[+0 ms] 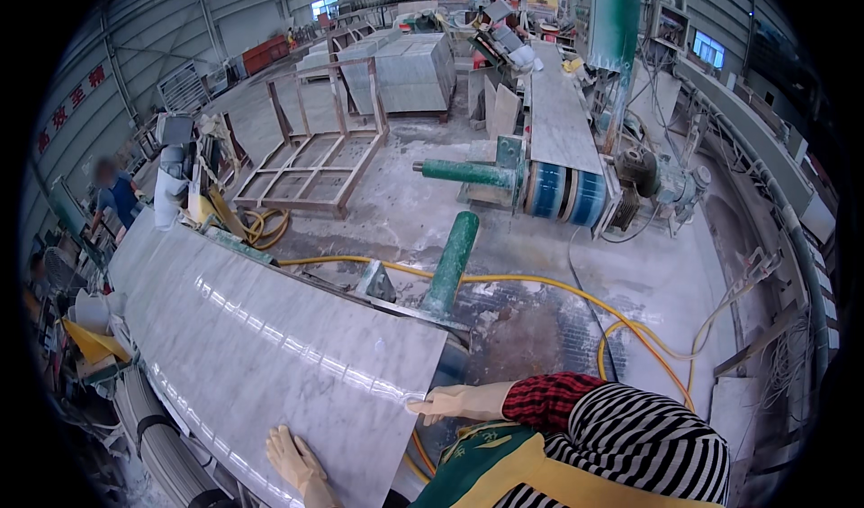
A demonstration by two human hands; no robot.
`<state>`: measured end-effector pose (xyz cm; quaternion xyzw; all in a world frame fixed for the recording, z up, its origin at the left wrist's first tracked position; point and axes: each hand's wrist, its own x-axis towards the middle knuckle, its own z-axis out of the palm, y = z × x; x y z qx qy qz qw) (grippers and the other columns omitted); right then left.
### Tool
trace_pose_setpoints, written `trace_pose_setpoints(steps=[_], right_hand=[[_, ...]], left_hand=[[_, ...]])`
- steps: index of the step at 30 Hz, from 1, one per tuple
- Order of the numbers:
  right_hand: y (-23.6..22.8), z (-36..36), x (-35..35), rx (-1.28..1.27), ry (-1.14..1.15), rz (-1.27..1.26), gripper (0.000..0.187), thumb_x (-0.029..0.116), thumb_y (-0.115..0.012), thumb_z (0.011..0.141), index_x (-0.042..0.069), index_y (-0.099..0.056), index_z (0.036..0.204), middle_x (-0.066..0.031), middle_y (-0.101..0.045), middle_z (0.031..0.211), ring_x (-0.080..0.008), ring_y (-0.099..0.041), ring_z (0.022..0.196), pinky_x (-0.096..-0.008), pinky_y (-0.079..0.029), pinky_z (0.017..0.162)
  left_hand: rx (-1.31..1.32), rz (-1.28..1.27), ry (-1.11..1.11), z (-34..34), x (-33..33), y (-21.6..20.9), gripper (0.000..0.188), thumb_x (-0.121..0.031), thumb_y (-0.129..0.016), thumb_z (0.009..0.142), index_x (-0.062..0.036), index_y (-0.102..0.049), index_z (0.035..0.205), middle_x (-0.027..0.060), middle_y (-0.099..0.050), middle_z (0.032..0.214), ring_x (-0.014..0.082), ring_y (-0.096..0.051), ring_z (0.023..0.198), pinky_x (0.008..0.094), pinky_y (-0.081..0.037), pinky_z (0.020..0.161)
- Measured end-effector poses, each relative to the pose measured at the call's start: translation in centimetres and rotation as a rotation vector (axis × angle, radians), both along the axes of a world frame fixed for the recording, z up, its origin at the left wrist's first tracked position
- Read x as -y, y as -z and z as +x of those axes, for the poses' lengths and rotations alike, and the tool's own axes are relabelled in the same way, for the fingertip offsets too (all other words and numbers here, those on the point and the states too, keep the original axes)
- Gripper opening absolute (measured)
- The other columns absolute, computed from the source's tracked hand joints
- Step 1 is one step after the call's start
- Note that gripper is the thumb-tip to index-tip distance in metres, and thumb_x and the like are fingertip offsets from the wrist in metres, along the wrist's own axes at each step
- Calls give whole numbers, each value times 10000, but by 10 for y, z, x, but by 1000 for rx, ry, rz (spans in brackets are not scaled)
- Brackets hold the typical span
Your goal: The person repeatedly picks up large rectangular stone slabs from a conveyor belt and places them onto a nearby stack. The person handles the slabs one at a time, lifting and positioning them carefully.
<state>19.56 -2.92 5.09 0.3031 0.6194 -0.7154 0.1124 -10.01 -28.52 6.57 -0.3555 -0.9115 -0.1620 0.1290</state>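
The left hand (292, 457), in a cream glove, lies open and palm down on the near end of a grey-veined marble slab (297, 346), fingers stretched toward the far side, its forearm rising from the near edge of view. The right arm, in a striped sleeve (661, 436) with a red-and-black checked cuff (551, 398), bends at the elbow and reaches leftward. Its gloved right hand (441, 403) touches the slab's right edge; whether the fingers close around that edge cannot be told. The slab lies flat at near left, a blue roller (454, 361) showing beside its right end, near a green cylinder (454, 260).
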Motion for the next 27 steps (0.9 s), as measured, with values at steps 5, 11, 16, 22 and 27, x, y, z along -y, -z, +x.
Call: trace_pose_setpoints(steps=[5,11,16,22,27], right_hand=[[-8,2,7,-39,74,-67,557,567,-568,1028,35,-645,879,53,-418,638,-61,-328,578,-285,-237,536],[3,3,4,-44,36,-64,535,556,-552,1040,59,-638,860,59,-399,639,-63,-324,587,-284,-243,544],[-19,6,8,-5,53,-36,506,548,-544,1046,100,-597,816,69,-345,636,-64,-299,590,-287,-234,542],[3,6,7,-63,75,-118,519,567,-560,1034,107,-582,797,61,-383,632,-64,-316,574,-288,-241,530],[22,6,7,-80,95,-66,545,571,-569,1030,118,-563,727,58,-395,624,-59,-314,563,-285,-231,526]], left_hand=[[14,-26,-1,3,1,-6,424,-213,-589,1019,-88,-575,1424,180,-528,1539,390,-421,1460,488,-256,1251],[49,-27,-11,3,1,-4,421,-210,-583,1023,-88,-574,1425,178,-518,1549,386,-405,1472,484,-253,1254],[72,-28,-10,5,2,-5,424,-211,-576,1028,-90,-565,1435,179,-505,1560,381,-394,1480,478,-247,1257],[47,-44,-9,7,3,-2,427,-213,-564,1035,-91,-550,1443,185,-491,1570,381,-381,1488,476,-243,1258],[18,4,22,6,4,4,411,-179,-571,1019,-86,-562,1420,205,-500,1545,410,-418,1439,497,-273,1227]])
